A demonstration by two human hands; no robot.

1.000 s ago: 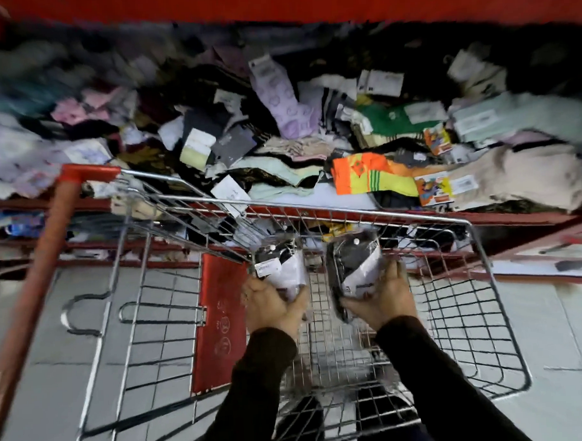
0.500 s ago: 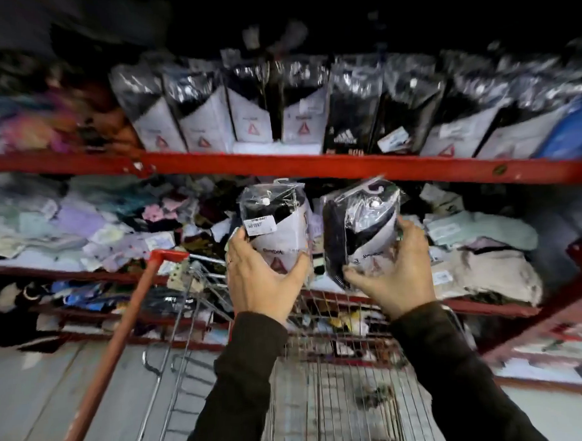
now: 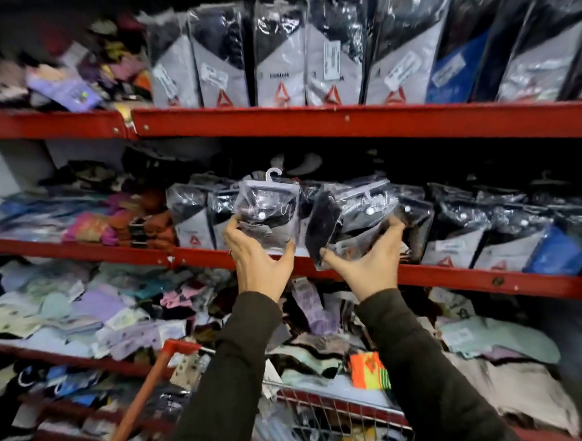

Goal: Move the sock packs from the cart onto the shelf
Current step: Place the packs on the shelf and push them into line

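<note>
My left hand grips a clear-wrapped sock pack with a white hook on top, held upright. My right hand grips a second sock pack, tilted to the left. Both packs are raised in front of the middle red shelf, level with the row of similar black and grey packs standing there. The wire cart with its red handle is below my arms at the bottom edge; what lies in it is blurred.
The top shelf carries a tight row of upright grey and black packs. Loose coloured socks are heaped on the lower shelf and at the left of the upper ones. An orange and green pair lies near the cart.
Both hands have lifted the two packs out of the cart and up to the middle shelf. My view has tilted up from the cart to the shelves.
</note>
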